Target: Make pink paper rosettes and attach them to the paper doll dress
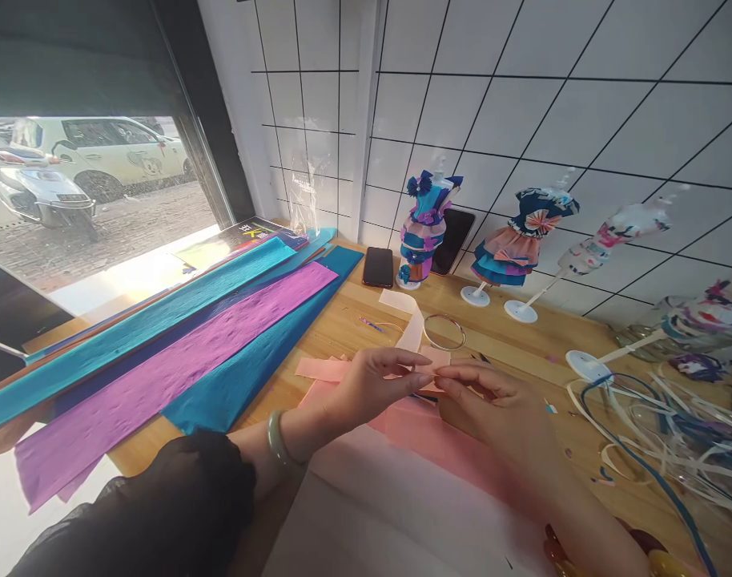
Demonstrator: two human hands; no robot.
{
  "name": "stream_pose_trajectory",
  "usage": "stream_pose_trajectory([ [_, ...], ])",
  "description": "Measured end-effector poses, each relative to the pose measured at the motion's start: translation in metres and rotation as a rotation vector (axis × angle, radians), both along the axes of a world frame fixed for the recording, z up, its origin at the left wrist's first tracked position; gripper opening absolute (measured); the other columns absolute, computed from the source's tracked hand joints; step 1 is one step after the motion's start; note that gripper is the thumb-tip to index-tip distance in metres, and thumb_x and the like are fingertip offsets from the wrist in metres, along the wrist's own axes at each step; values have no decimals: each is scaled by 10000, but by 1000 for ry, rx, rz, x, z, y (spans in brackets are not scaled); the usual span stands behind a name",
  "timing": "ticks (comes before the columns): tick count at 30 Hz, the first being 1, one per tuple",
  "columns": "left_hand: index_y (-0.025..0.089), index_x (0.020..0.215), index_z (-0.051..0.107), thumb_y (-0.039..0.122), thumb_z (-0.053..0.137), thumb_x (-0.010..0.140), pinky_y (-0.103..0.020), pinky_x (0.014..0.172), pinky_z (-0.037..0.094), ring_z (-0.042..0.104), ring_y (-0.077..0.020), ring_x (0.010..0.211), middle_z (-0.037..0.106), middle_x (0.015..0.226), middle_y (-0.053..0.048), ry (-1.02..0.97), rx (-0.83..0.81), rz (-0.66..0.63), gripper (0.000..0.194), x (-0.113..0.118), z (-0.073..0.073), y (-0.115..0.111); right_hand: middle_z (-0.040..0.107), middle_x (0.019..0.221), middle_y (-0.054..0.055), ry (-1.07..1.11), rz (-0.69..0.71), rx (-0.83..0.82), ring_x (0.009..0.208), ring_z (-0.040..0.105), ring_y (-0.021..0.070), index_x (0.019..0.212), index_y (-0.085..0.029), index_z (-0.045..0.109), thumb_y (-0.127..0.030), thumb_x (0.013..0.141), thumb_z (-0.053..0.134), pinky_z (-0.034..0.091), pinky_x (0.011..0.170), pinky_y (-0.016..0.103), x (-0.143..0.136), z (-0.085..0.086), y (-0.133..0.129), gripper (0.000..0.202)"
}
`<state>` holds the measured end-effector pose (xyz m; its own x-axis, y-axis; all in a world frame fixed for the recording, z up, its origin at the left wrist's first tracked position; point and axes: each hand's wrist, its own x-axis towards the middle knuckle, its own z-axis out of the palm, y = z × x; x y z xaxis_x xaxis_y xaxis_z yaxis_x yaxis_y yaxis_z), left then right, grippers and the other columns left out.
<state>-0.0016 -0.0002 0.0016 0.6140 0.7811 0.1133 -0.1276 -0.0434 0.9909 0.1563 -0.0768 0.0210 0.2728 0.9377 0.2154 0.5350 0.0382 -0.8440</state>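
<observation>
Piece of pale peach-pink, papery material [436, 357], small, thin and matte, sits at the fingertips of two bare hands above a light wooden table [347, 316]. Its lower edge is partly hidden by the fingers, so its full outline cannot be told.

The left hand [363, 387], a pale green bangle [275, 438] at its wrist, reaches in from the left with thumb and index finger brought close, their tips pinching the left side of the piece. The right hand [501, 401] comes from the right, thumb and index fingertips nearly together and closed on the piece's right side. The two sets of fingertips almost meet, with the piece between them and rising just to their far side.

Beneath the hands lie overlapping pink sheets [462, 445], with a large white sheet [354, 513] on the near side. Just beyond the hands, a curved cream strip [407, 304] lies left of a thin metallic ring [464, 336]. Long purple [179, 361] and teal [251, 377] sheets stretch across the left, while a black smartphone [378, 267] and small dressed mannequins [423, 232] line the far side, and white and blue cords [660, 433] tangle at right
</observation>
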Motion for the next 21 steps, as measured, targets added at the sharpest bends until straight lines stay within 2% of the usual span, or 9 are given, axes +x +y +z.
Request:
stream_pose_trajectory([
  [2,164,969,669,347,665,723,-269,758,481,619,-153,820,683,858,-46,-44,-103,-45,306,-1,0,2,704,924,42,-14,20,8,873,637,220,774,-246,719,-340,757,615,500,782,352,1,1,0,141],
  [5,158,1042,635,355,649,742,-253,737,462,598,-121,766,656,816,-36,-124,-186,-34,359,-1,-2,7,699,921,43,-26,81,-26,879,632,220,756,-251,721,-330,761,611,508,762,337,0,5,-2,135],
  [10,148,1100,571,348,685,708,-280,701,451,592,-121,709,636,799,-35,-212,-331,-75,455,1,-9,12,694,938,29,-34,212,-117,861,639,203,750,-268,720,-295,784,586,521,723,298,-5,10,-4,141],
  [16,117,1047,568,304,746,632,-226,595,389,503,-72,581,544,623,33,-168,-311,-30,489,2,-6,12,703,919,25,-17,276,-151,859,646,203,752,-265,716,-307,792,580,521,759,309,-6,6,-2,148],
  [21,118,975,588,313,742,608,-198,547,339,434,-48,543,473,568,62,-120,-249,35,443,6,-7,11,694,947,40,-32,319,-162,898,635,213,781,-255,719,-307,803,563,503,805,334,-5,2,0,166],
])
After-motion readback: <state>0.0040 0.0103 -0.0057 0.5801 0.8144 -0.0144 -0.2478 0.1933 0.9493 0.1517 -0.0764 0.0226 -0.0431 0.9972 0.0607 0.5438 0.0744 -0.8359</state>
